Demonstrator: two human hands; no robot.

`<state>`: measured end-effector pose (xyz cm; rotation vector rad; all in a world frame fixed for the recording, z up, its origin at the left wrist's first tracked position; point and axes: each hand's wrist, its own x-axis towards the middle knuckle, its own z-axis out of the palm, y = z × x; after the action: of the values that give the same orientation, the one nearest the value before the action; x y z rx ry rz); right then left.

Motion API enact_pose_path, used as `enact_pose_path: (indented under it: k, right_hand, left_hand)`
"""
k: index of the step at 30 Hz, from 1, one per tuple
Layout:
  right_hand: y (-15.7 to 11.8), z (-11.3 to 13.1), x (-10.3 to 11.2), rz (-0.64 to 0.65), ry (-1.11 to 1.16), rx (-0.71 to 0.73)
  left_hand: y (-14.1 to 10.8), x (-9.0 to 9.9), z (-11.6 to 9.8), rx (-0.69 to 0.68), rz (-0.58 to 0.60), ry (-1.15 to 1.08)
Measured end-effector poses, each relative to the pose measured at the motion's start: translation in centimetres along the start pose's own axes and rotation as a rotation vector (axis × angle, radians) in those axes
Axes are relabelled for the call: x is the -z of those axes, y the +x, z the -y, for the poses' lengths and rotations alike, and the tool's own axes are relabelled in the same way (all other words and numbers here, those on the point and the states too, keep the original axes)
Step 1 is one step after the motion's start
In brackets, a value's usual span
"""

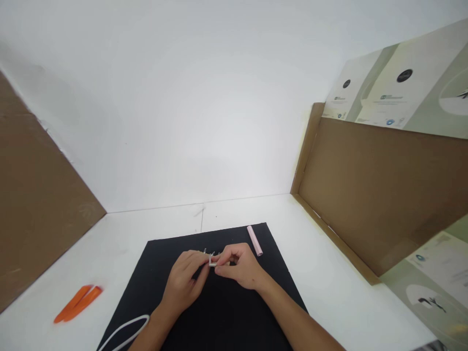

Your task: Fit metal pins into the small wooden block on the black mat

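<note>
Both hands meet over the black mat. My left hand is closed, its thumb and fingers around the left side of a small pale object with short clear upright pieces. From the right, my right hand pinches the same object between thumb and index finger. Fingers cover much of it, so its full shape is hidden. Beyond my right hand, a pink tube lies on the mat near its far right corner.
Two orange strips lie on the white table at the left. A white cable loops over the mat beside my left forearm. Cardboard panels stand at the left and right, with a white wall behind.
</note>
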<state>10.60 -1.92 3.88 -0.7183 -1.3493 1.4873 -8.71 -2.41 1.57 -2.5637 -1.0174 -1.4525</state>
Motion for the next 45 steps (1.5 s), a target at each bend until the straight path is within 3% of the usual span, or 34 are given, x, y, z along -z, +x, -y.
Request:
enact_pose_path:
  k: [8, 14, 18, 25, 28, 34, 39, 45]
  right_hand:
    - [0.7, -1.3, -0.1, -0.157, 0.033, -0.009]
    - [0.1, -0.4, 0.1, -0.009, 0.003, 0.0]
    - [0.1, -0.2, 0.0, -0.004, -0.044, 0.032]
    - [0.9, -1.3, -0.1, -0.242, 0.036, 0.011]
    - [1.3, -0.9, 0.6, -0.383, -0.012, 0.055]
    - [1.5, 0.5, 1.8, -0.558, 0.039, 0.07]
    - [1.8, 0.3, 2.3, -0.656, 0.238, -0.133]
    - [1.9, 0.1, 2.7, -0.694, 0.278, -0.067]
  left_hand:
    - [0.4, 0.0, -0.5, -0.006, 0.016, 0.005]
    - [0.1, 0.0, -0.1, -0.003, 0.019, -0.001]
    - [0.0, -0.1, 0.0, -0.003, 0.031, -0.001]
    - [-0.1, -0.2, 0.0, 0.005, 0.038, 0.016]
    - [-0.1, 0.0, 0.7, 0.093, 0.011, 0.045]
    - [-0.3, 0.0, 3.2, 0.466, -0.067, 0.118]
    - [-0.9, -0.4, 4.7, 0.625, 0.093, 0.151]
    - [-0.9, -0.4, 4.5, 0.644, 0.272, 0.257]
